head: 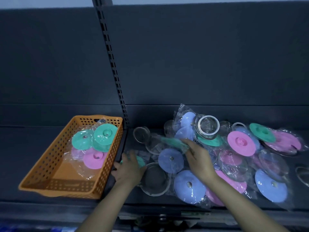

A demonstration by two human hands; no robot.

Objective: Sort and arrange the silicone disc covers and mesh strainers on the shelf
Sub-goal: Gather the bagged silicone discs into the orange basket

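Note:
A heap of bagged silicone disc covers, blue, pink and green, lies on the dark shelf mixed with mesh strainers. My left hand grips a green cover in its bag, just right of the orange basket. My right hand pinches another green cover, blurred, lifted above the pile. The basket holds several green covers and a pink one.
A slotted upright post splits the shelf back between basket and heap. A flat mesh strainer lies by my left wrist and a glass-like ring behind it. More strainers sit at the far right edge.

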